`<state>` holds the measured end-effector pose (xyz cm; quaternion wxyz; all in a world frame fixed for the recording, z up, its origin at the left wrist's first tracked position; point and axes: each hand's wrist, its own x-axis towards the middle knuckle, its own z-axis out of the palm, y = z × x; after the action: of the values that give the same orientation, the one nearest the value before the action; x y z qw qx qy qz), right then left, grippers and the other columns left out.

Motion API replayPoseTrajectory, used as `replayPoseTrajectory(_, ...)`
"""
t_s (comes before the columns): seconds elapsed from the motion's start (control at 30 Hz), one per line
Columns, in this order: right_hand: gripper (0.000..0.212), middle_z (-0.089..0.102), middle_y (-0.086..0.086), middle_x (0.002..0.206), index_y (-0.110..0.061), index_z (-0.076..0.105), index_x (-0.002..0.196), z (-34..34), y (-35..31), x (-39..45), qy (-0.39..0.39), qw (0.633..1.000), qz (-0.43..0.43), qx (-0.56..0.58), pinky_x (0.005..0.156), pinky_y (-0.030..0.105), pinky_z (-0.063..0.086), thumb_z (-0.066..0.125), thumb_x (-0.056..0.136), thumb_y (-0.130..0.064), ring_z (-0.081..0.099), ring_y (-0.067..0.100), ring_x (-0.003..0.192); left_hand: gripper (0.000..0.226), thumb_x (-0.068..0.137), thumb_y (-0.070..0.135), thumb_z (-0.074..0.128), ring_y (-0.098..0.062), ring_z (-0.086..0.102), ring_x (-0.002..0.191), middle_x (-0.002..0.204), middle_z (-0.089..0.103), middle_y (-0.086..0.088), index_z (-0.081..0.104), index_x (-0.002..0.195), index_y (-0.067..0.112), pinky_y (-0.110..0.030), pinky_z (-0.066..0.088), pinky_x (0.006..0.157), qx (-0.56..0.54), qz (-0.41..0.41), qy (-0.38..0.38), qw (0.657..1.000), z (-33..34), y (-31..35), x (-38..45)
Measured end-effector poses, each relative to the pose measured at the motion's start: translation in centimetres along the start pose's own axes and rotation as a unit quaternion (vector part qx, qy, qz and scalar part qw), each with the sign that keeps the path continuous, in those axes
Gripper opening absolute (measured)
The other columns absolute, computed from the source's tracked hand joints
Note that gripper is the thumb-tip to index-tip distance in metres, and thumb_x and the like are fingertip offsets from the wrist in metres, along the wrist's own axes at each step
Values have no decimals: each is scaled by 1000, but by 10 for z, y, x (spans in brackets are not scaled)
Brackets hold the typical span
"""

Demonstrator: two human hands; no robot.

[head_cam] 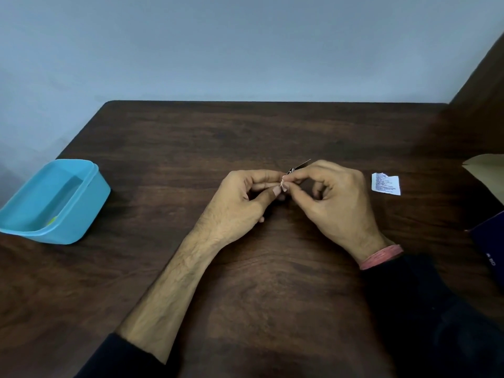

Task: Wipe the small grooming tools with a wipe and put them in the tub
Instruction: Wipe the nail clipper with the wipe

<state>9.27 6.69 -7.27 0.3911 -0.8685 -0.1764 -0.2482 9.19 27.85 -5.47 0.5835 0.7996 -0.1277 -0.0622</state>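
1. Frame centre: left hand and right hand fingertip to fingertip, pinching small white wipe around thin dark metal grooming tool; tip pokes out above right fingers.
2. Torn printed sachet right of right hand, flat on dark wood-grain table.
3. Blue plastic tub, rounded rectangle, left edge; small yellow-green item inside, type unclear.

Small white torn paper sachet on the dark wooden table, right of the hands: several lines of fine dark print, too small to read. Dark navy flat box at the right edge of the frame: a few pale characters near its lower corner, seen sideways, possibly "BD", not legible with certainty. No other text, numbers or logos readable.
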Motion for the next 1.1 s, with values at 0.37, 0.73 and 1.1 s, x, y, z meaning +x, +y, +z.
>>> replayPoseTrajectory(0.37, 6, 74, -14, 91, -25, 86, 98, 0, 0, 1, 26, 1000, 17, -5, 57, 19, 38, 87, 93, -21, 52, 14, 53, 23, 111, 13, 67, -7, 80, 101, 105, 86, 10, 81, 124, 26, -19, 56, 57, -8, -14, 1, 1000, 0, 0, 1)
replayPoseTrajectory(0.73, 9, 74, -11, 91, -25, 86, 98, -1, -1, 1, 19, 1000, 11, 0, 57, 20, 39, 88, 92, -19, 52, 14, 54, 23, 109, 10, 69, -8, 80, 96, 103, 86, 8, 82, 121, 24, -21, 57, 55, -22, -16, 10, 1000, 0, -2, 2)
replayPoseTrajectory(1.1, 11, 74, -13, 93, -23, 83, 92, -5, -8, 3, 21, 999, 14, 21, 57, 15, 38, 86, 92, -12, 54, 19, 54, 22, 101, 17, 81, -10, 81, 94, 102, 87, 4, 82, 123, 21, -24, 62, 60, -64, -21, 27, 997, -2, 0, 1)
